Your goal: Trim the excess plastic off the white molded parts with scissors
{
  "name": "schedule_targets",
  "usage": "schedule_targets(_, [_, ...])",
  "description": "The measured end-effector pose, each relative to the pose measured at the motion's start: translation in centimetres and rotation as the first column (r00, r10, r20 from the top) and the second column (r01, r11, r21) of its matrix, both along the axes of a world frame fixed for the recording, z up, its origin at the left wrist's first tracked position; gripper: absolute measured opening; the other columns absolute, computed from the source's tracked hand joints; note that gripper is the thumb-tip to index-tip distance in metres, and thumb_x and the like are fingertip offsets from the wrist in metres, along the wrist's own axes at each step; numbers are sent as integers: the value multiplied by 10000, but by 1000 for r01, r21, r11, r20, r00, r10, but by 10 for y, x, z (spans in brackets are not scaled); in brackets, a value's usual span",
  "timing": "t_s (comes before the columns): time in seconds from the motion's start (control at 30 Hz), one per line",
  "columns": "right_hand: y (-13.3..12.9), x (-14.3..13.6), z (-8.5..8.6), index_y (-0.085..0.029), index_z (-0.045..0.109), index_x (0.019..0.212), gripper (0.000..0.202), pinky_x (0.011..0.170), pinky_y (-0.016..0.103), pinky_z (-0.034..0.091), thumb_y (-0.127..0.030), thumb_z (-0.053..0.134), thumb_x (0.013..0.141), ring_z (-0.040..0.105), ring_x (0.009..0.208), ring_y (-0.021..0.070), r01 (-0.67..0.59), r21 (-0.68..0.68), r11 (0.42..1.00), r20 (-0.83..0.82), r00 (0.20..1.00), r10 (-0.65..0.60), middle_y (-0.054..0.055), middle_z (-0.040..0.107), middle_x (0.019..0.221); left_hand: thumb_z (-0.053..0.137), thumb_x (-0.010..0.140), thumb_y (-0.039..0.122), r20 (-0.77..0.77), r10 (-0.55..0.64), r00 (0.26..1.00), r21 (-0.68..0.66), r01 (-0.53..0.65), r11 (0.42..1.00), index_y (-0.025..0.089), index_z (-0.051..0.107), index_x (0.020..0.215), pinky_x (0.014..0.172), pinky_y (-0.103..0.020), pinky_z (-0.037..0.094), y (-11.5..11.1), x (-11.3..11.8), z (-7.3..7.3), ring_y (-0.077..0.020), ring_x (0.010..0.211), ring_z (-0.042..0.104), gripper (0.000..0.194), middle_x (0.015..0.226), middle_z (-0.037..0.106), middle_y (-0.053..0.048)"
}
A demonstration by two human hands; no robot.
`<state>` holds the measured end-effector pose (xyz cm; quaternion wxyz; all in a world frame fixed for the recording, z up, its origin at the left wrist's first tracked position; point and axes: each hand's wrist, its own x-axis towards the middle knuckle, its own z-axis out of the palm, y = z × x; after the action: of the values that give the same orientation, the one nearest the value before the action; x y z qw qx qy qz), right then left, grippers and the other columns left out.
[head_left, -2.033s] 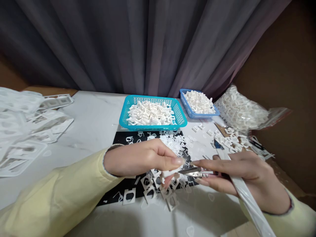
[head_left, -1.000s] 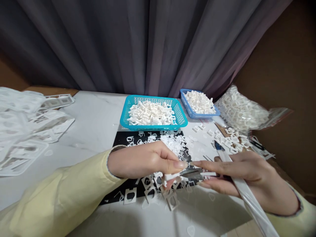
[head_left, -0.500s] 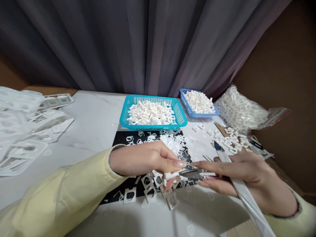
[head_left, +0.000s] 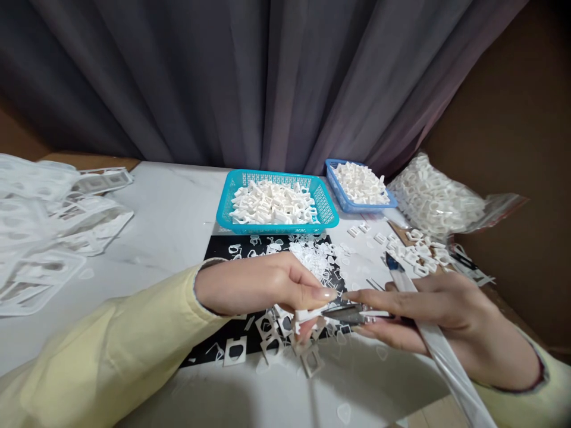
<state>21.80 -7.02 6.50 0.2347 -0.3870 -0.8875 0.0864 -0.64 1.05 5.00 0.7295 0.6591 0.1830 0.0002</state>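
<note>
My left hand (head_left: 276, 285) is closed, pinching a small white plastic part (head_left: 307, 316) between thumb and fingers. My right hand (head_left: 446, 309) wraps around a pair of small pliers (head_left: 348, 312), whose dark pointed jaws touch or nearly touch the white part. The pliers' handles are mostly hidden by the fingers. A long pale shiny strip (head_left: 446, 356) with a dark tip lies across my right hand; how it is held is unclear. Below the hands, several white square frames with holes (head_left: 234, 351) rest partly on a black mat (head_left: 207, 348).
A teal basket (head_left: 276, 229) full of white parts stands behind the mat, with a blue basket (head_left: 366, 208) at its right. Farther right are a clear bag of parts (head_left: 435, 196) and loose white pieces (head_left: 419, 252). White plastic sheets (head_left: 49, 238) lie left. Scraps (head_left: 312, 255) cover the mat.
Almost nothing differs. Both hands keep their grip and place, with only a slight shift of the whole view.
</note>
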Motion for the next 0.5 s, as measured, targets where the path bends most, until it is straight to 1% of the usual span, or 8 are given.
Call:
schedule_targets(0.07, [1,0,0,-210,684,1012,223,354,201,352,-278,651,802,405,338,65,-2,5,1000,-3,1000,2,-54,519,446,458,864,420,-1,-12,1000,10,12,1000,128,647,609,640,-295,372,1,0,0,-165,624,531,431,612,632,-56])
schedule_targets(0.27, [3,-1,1,-228,655,1063,248,363,192,339,-277,629,822,399,351,64,-19,2,1000,32,999,18,-58,505,456,451,866,420,2,-14,1000,3,14,1000,126,637,611,636,-295,367,1,0,0,-164,620,517,432,601,616,-54])
schedule_targets(0.5, [2,-3,1,-201,677,1012,203,365,202,329,-262,625,826,390,349,59,-11,-5,1000,11,1000,11,-53,504,450,470,856,363,-7,-21,1000,-20,21,1000,126,624,607,634,-285,375,1,0,-1,-157,611,511,377,594,618,-47])
